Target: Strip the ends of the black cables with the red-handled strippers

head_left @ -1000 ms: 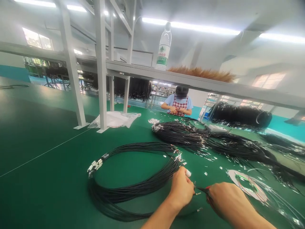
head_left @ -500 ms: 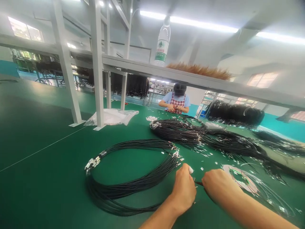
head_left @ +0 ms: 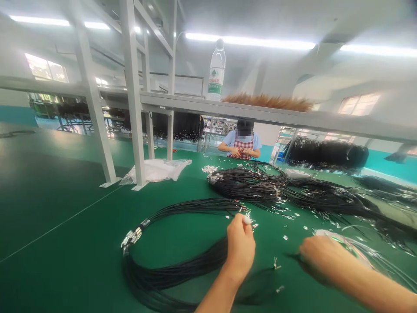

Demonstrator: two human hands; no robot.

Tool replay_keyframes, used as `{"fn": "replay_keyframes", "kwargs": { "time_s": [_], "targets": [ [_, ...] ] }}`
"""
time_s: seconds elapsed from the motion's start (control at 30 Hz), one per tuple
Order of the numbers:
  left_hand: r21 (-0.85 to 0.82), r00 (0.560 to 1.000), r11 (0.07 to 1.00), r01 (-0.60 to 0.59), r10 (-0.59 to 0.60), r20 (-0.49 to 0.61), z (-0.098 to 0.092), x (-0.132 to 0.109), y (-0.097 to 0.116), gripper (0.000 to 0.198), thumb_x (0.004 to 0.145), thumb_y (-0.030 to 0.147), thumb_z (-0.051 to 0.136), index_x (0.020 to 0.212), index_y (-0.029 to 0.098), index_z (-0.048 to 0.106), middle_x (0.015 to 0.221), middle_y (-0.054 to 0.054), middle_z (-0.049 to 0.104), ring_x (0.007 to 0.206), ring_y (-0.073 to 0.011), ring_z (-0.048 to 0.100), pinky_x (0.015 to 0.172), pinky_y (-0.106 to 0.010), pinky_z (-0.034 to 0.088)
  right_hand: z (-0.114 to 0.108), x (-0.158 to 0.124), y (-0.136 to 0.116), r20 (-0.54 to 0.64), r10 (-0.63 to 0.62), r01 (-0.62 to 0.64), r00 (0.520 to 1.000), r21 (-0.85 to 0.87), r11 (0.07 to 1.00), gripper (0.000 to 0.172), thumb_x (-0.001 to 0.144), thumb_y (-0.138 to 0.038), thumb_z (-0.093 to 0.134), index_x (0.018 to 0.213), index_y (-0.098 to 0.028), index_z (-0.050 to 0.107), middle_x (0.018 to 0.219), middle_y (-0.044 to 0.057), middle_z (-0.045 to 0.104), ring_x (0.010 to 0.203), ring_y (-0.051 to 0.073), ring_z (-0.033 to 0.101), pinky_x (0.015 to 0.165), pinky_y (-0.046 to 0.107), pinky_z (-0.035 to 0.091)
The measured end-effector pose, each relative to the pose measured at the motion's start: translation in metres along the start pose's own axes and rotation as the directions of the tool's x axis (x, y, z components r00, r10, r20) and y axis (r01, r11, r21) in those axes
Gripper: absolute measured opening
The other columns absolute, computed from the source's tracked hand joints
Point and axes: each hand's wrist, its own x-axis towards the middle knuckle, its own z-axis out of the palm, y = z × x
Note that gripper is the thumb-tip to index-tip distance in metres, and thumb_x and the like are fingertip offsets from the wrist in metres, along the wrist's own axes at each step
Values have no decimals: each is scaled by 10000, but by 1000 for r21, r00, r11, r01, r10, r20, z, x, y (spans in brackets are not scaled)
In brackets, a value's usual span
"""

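A looped bundle of thin black cords (head_left: 169, 271) lies on the green table, with silver metal ends (head_left: 132, 238) gathered at its left bend. My left hand (head_left: 241, 241) is closed at the right side of the loop, over the cords near their metal tips; its fingers hide the exact grip. White material covers one fingertip (head_left: 247, 219). My right hand (head_left: 329, 256) is closed around a dark pointed tool (head_left: 295, 256), smeared by motion, apart from the cords. Between the hands and nearer me, a few loose cord ends with metal tips (head_left: 276, 264) rest on the table.
Beyond lie larger piles of black cords (head_left: 244, 184) and scattered small metal bits (head_left: 209, 168). A spool of clear line (head_left: 348, 245) sits beside my right hand. Shelf posts (head_left: 133, 95) and a plastic bag (head_left: 163, 169) stand left. A co-worker (head_left: 243, 141) sits across the table.
My hands have moved apart: the left one shifted left to the cords' upper ends, the right one moved right with the tool. Some cord ends beside the left hand now lie on the table.
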Motion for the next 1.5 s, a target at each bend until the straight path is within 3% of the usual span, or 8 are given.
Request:
{"fn": "replay_keyframes", "kwargs": {
  "time_s": [0.17, 0.3, 0.5, 0.63, 0.77, 1.1, 1.33, 1.5],
  "targets": [
    [236, 999, 972, -2, 14, -46, -19, 13, -17, 175, 859, 98, 401, 834, 171, 558, 877, -81, 619, 800, -209, 549, 691, -296, 352, 8, 21, 24, -10, 155, -151, 988, 147, 978, 378, 794, -342, 529, 439, -232, 457, 531, 119, 621, 567, 326, 645, 475, 324, 331],
    [359, 995, 929, -84, 56, 89, -9, 5, -21, 245, 761, 7, 458, 896, 164, 589, 893, -72, 637, 829, -218, 564, 724, -301, 375, 42, 30, 10, 9, 259, -235, 966, 457, 858, 399, 824, -433, 447, 477, -245, 387, 531, 74, 609, 551, 253, 609, 473, 297, 325],
    [575, 974, 797, -187, 76, 213, 9, -2, -23, 362, 783, -7, 397, 1035, 171, 587, 1041, -77, 639, 1012, -254, 537, 892, -352, 372, 96, 35, -26, 176, 286, -276, 942, 890, 363, 383, 767, -562, 373, 561, -241, 414, 465, -8, 574, 334, 124, 501, 376, 234, 352],
    [601, 984, 785, -150, 60, 168, 12, 4, -26, 339, 771, -12, 408, 988, 178, 585, 963, -72, 644, 983, -248, 545, 885, -346, 378, 109, 36, -38, 217, 268, -244, 939, 967, 69, 385, 677, -597, 487, 571, -228, 456, 412, -41, 535, 295, 109, 470, 332, 215, 331],
    [530, 988, 835, -150, 100, 122, 14, 9, -28, 349, 729, -40, 416, 946, 181, 576, 860, -65, 628, 907, -240, 544, 832, -344, 386, 106, 34, -42, 217, 254, -198, 943, 975, -98, 336, 644, -514, 614, 578, -200, 514, 384, -45, 541, 279, 92, 442, 318, 198, 314],
    [112, 982, 988, -107, 87, 165, 11, 5, -24, 136, 751, 78, 505, 785, 181, 587, 758, -1, 598, 688, -141, 547, 653, -248, 402, 81, 20, -42, 219, 264, -135, 939, 944, -302, 366, 644, -515, 660, 571, -170, 563, 464, -23, 573, 339, 72, 433, 353, 196, 308],
    [247, 971, 939, -240, 226, 85, 11, -5, -12, 169, 792, 57, 442, 771, 185, 549, 835, -33, 573, 805, -184, 515, 726, -300, 387, 78, 17, -45, 233, 258, -133, 938, 926, -352, 363, 633, -513, 682, 647, -163, 584, 497, -17, 597, 352, 79, 453, 365, 200, 310],
    [289, 950, 906, -308, 276, 148, 12, -11, -6, 192, 790, 31, 424, 784, 191, 529, 844, -42, 581, 812, -194, 501, 740, -314, 377, 79, 15, -44, 210, 242, -112, 947, 925, -363, 372, 628, -515, 703, 652, -165, 581, 511, -11, 604, 364, 86, 459, 382, 216, 322]
  ]
}}
